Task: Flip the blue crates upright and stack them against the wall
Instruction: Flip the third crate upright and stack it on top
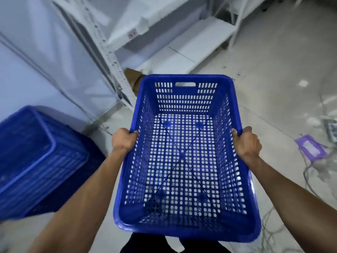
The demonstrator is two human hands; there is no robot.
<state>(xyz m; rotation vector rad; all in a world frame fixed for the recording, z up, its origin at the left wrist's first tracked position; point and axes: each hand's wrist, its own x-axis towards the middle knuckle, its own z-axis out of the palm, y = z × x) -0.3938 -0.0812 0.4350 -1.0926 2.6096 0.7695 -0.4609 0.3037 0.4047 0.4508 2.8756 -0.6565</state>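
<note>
An empty blue perforated crate (184, 99) is held upright in front of me, above the floor, its open top facing me. My left hand (124, 138) grips its left rim. My right hand (246, 140) grips its right rim. A stack of blue crates (36, 157) stands at the lower left, close to the pale wall (32, 52); it is blurred, so I cannot tell which way up it sits.
White metal shelving (200, 39) runs along the back, with a slanted upright (116, 64) just left of the held crate. A purple-framed flat object (310, 147) and loose cables (308, 179) lie on the concrete floor at right. Brown cardboard (133, 77) sits behind the crate.
</note>
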